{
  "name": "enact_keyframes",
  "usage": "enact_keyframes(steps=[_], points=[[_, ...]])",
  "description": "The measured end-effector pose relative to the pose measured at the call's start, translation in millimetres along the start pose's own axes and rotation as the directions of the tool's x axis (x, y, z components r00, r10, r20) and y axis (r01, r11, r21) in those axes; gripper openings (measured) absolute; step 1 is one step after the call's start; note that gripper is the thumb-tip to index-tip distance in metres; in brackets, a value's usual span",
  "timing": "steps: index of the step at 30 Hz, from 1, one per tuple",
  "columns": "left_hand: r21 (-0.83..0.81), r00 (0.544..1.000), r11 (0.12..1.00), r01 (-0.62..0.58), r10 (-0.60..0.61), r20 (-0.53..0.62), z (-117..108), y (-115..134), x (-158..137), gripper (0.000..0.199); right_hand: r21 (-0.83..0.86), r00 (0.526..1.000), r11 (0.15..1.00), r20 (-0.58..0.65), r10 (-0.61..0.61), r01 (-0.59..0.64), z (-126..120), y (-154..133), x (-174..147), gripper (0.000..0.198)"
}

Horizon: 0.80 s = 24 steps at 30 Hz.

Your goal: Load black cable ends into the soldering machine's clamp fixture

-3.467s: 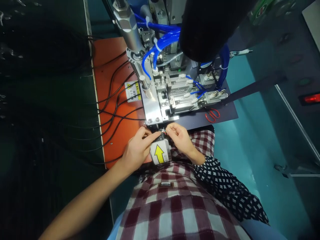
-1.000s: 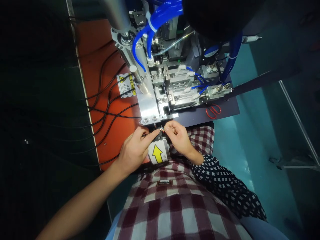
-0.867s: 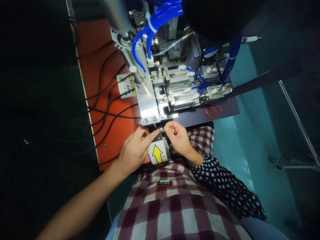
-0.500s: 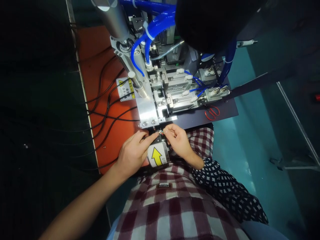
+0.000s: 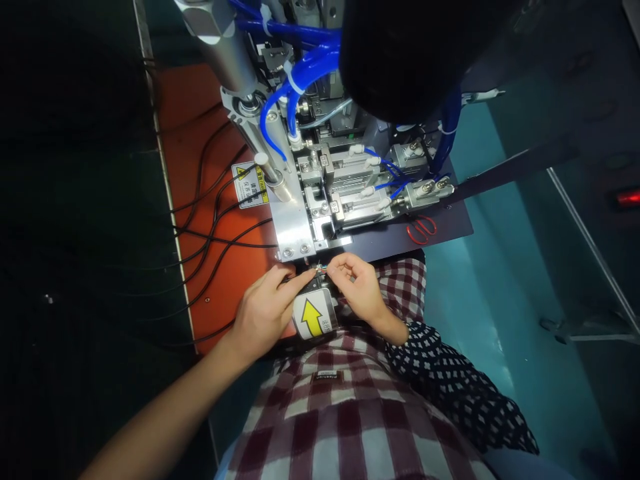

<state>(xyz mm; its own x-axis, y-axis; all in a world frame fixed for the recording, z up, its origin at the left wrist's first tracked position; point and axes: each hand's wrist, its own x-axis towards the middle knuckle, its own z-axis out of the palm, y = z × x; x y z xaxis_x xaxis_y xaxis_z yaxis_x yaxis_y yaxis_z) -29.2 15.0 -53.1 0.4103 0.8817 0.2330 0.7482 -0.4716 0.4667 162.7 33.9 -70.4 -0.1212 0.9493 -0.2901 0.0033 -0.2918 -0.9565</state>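
Observation:
In the head view, several thin coloured wires [image 5: 323, 268] span the small gap between my two hands, at the front edge of the machine. My right hand [image 5: 357, 285] pinches them between thumb and fingertips. From the other side, my left hand [image 5: 265, 312] reaches in with its fingers closed, one tip touching a small pale part at the wire ends. What the left fingers grip is too small to make out. Just below the fingertips is a white label with a yellow arrow [image 5: 313, 317], fixed at the machine's front.
The metal machine [image 5: 295, 230] with blue air tubes [image 5: 315, 63] stands directly beyond my hands. Red-handled scissors [image 5: 421, 230] lie on the dark plate at right. Black cables [image 5: 215, 213] cross the orange base at left. A large dark shape [image 5: 420, 60] blocks the upper view.
The view has shifted slightly. Both hands keep nearly the same place at the machine's front; the wires between the fingertips now look straighter and closer together.

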Motion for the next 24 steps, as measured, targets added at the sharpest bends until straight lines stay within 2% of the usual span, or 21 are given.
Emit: enact_keyframes(steps=[6,14,21,24], points=[[0.002,1.000,1.000,-0.006,0.006,-0.002,0.2,-0.3,-0.6,0.029,-0.083,0.998,0.995,-0.016,-0.056,0.054,-2.2,-0.7,-0.2,0.013],[-0.009,1.000,1.000,-0.006,0.006,-0.001,0.5,-0.2,-0.9,0.029,-0.116,0.998,0.992,-0.025,-0.050,0.047,0.0,4.9,-0.1,0.012],[-0.013,1.000,1.000,0.001,-0.001,0.002,1.6,-0.6,-1.6,0.030,-0.266,0.972,0.940,-0.034,-0.233,0.216,1.4,3.1,-0.4,0.009],[-0.011,1.000,1.000,-0.002,0.002,0.000,1.6,-0.7,-1.6,0.030,-0.292,0.965,0.924,-0.022,-0.262,0.244,0.9,2.1,0.0,0.009]])
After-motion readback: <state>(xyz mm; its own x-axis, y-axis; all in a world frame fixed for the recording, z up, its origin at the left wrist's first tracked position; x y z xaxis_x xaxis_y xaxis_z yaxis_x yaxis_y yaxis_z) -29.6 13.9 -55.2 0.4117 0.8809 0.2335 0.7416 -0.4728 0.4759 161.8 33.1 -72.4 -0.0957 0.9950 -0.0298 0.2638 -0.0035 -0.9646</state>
